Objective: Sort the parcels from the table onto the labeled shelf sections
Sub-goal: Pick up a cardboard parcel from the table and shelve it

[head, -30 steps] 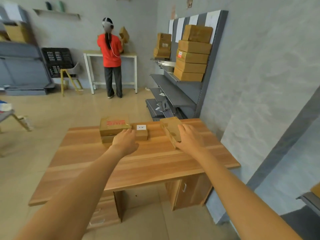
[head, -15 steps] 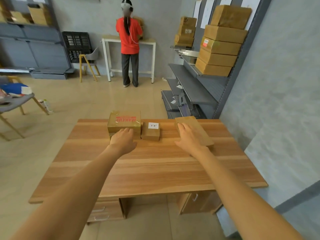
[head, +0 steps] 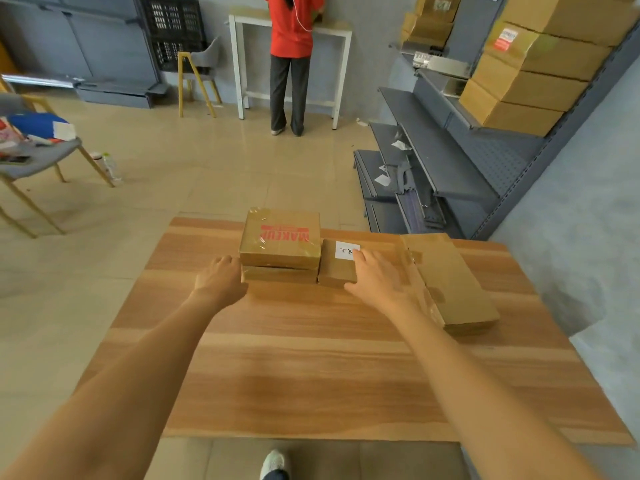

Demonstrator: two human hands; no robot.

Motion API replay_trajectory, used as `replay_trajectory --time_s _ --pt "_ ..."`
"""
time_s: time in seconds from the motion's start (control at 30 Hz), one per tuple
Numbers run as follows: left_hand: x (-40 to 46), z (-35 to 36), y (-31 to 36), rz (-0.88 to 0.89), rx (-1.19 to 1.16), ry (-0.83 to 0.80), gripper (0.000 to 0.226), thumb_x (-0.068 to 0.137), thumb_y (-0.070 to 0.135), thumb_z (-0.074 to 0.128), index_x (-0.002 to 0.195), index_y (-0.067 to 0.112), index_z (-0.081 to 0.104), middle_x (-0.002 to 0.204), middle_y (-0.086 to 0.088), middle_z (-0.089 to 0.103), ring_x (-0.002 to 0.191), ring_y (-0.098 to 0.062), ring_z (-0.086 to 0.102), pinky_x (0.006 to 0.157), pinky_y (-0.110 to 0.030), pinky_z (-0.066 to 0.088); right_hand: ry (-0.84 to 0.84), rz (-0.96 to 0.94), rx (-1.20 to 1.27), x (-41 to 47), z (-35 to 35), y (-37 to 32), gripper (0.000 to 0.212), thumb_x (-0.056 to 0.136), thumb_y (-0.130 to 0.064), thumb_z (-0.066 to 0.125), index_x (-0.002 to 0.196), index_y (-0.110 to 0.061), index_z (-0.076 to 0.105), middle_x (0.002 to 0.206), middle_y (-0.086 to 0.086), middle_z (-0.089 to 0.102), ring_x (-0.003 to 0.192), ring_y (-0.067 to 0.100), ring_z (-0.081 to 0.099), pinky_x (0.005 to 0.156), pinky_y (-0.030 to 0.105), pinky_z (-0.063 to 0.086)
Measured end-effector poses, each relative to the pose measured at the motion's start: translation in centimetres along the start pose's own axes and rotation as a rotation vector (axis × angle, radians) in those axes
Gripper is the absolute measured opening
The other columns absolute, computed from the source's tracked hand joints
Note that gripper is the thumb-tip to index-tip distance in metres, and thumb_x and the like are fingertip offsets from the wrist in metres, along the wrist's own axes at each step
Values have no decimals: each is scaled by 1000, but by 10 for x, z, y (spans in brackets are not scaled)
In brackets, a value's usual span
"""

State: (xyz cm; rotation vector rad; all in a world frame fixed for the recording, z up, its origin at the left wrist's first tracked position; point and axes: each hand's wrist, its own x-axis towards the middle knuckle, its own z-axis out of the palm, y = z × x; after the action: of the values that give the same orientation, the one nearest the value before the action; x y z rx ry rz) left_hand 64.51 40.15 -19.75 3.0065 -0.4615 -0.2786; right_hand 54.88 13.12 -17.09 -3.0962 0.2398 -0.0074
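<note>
The right hand (head: 384, 282) is motion-blurred, and its fingertips hide a corner of the white label (head: 346, 251) whose handwriting is too small to read. The top edge cuts off the person in red (head: 291, 26) and the stacked boxes (head: 533, 64).

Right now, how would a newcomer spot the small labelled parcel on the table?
On the wooden table, look at its far edge. Between the red-printed box and the long flat parcel sits the small parcel, the only one bearing a white handwritten label, under the right hand.
</note>
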Motion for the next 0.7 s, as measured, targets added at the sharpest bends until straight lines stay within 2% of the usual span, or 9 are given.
replay_trajectory --time_s 0.1,0.37,0.53,0.7 --pt "35 15 -25 -44 0 -56 51 93 33 54 136 8 42 139 -8 45 129 -27 39 94 -37 42 -60 30 8 38 26 -9 64 84 -37 64 137 -10 40 136 5 49 124 22 46 94 32 42" --pt "110 48 -55 -65 -26 -154 49 92 31 55 133 9 43 136 -9 47 126 -28 42 91 -41 45 -159 82 4 106 85 -20 65 82 -46 67 132 -11 44 131 5 52 121 23 47 91 35 45" --pt "135 67 -60 -58 -24 -212 47 92 30 54 132 10 43 135 -9 47 125 -28 43 90 -41 44 -185 108 36 127 110 -22 54 83 -44 66 122 -11 49 122 5 55 114 24 49 85 33 43" --pt "148 83 -57 -56 -97 -198 46 94 35 54 131 9 45 132 -8 50 123 -28 46 88 -41 44 -212 144 143 135 126 -28 41 88 -40 64 111 -8 52 112 6 55 108 24 51 81 35 44"
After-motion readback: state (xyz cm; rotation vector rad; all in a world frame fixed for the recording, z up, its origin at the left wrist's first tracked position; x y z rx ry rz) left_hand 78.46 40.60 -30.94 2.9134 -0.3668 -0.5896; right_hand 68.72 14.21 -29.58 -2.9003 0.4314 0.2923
